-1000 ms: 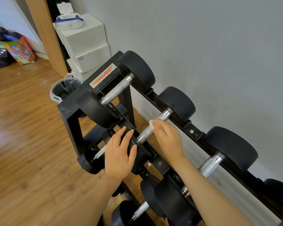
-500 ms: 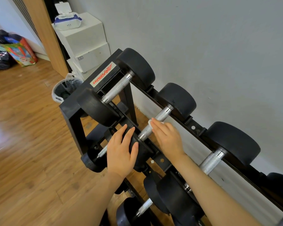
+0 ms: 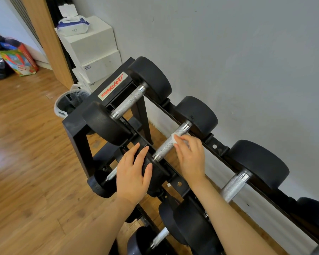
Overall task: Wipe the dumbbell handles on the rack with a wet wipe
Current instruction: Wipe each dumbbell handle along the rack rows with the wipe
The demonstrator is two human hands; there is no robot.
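Right hand (image 3: 191,159) has slid the wet wipe (image 3: 175,138) up the handle (image 3: 170,142) of the second dumbbell toward its far head, fingers curled pressing the wipe on the knurled steel. Left hand (image 3: 133,173) stays flat, fingers straight, on that dumbbell's near head (image 3: 155,172), top tier of the black rack (image 3: 77,129). Wipe pack (image 3: 73,24) sits on white boxes (image 3: 92,45) behind.

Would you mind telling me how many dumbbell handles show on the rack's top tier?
3: the far handle by the logo, the middle handle under the right hand with the wet wipe, and the near handle. More may lie out of frame.
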